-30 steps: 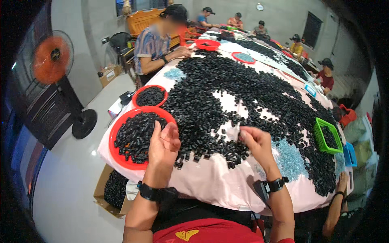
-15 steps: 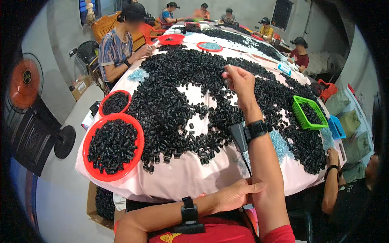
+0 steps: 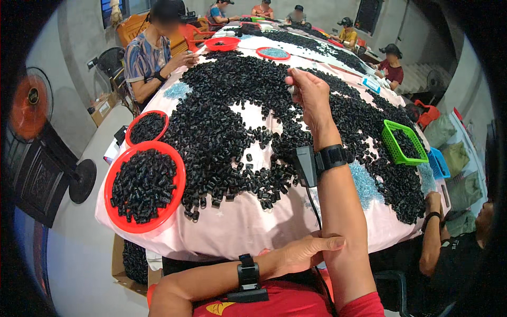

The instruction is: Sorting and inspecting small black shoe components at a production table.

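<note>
My right hand (image 3: pixel 309 95) is raised over the heap of small black plastic cylindrical pieces (image 3: pixel 232 90). Its thumb and fingers are curled together, and a pale bit shows at the fingertips; I cannot make out what it is. My left hand (image 3: pixel 303 254) lies across my body, closed round my right forearm (image 3: pixel 343 211) below the elbow, the thumb on top. Both wrists wear black straps with a small device. On the left edge of the table stands a large red basin (image 3: pixel 182 182) full of black pieces.
A smaller red basin (image 3: pixel 166 129), a green basket (image 3: pixel 388 142) and a blue basket (image 3: pixel 442 164) sit at the edges. Clear bluish bits (image 3: pixel 364 185) lie on the pink cloth (image 3: pixel 227 227). Co-workers sit around the table. A standing fan (image 3: pixel 31 103) is at left.
My right hand has shifted slightly up and to the left, and its fingers have turned a little. My left hand keeps its hold on the forearm. The whole view has shifted slightly.
</note>
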Motion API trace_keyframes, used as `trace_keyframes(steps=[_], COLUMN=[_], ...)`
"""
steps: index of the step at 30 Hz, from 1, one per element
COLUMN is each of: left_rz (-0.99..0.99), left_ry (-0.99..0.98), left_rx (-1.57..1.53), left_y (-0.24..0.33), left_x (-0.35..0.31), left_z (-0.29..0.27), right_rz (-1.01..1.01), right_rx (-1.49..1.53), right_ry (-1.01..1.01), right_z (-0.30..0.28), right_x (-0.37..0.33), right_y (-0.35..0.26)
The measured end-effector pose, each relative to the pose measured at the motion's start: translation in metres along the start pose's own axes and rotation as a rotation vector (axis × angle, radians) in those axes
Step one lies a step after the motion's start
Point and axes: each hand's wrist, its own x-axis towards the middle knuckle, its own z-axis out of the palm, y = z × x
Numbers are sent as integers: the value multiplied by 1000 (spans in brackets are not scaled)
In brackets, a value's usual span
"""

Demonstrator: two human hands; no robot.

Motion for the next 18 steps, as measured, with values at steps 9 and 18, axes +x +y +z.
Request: trace_keyframes(steps=[9, 18], left_rz=[-200, -53], left_ry=[92, 13], left_rx=[46, 54], left_y=[11, 6], left_x=[-2, 1], left_z=[4, 1], right_rz=[-45, 28], right_rx=[-113, -142], right_ry=[-158, -256], right_z=[1, 1], right_x=[-4, -12], right_y=[-2, 7])
